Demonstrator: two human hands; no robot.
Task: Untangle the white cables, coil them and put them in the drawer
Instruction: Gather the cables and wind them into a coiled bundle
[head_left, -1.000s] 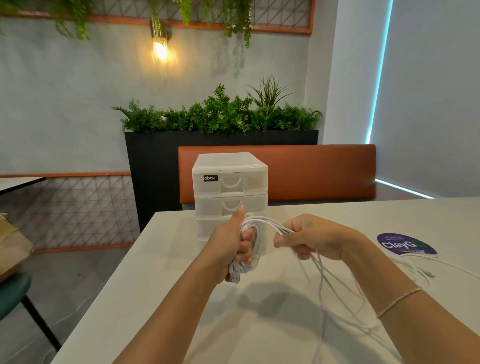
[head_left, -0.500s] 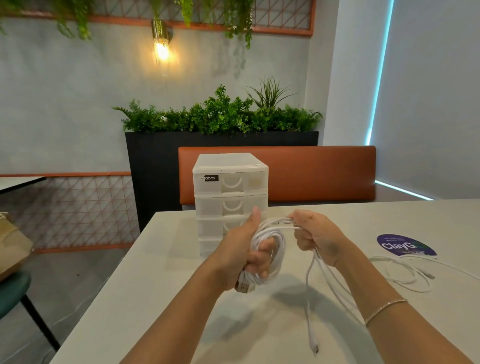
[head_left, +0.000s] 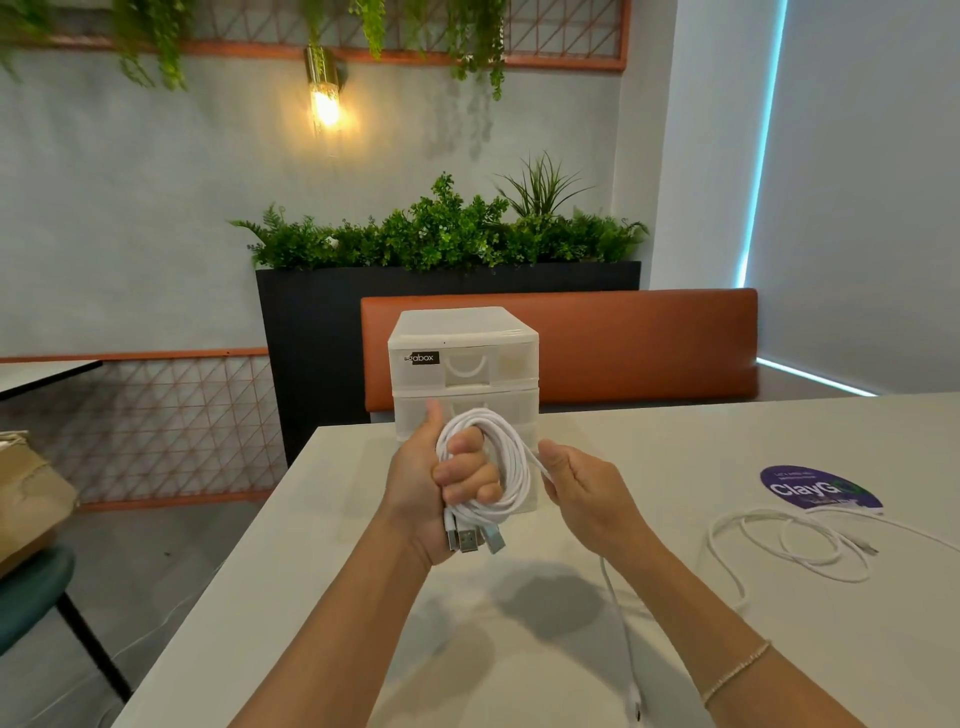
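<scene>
**Coil bigger, right hand dropped lower**

Since half a sec ago the right hand (head_left: 587, 488) has slid down and out from the top of the coil (head_left: 485, 462), and more loops sit on the left hand (head_left: 441, 483); USB plugs (head_left: 475, 540) now hang clear below the fist.

Surroundings: white drawer box (head_left: 462, 358) stands on the table (head_left: 363, 545) right behind the hands, drawers closed, lower part hidden by hands and coil. 2nd loose white cable (head_left: 779, 545) lies on the table far right, near a purple sticker (head_left: 818, 486).

Left hand: fist clamped on the coil, fingers thru the loops, thumb up. Right hand: fingers curled, pinching the free strand (head_left: 618, 613) just beside the coil; strand drops down to the table edge.

Coil: white, several neat round loops, held above the table, in front of the box.
</scene>
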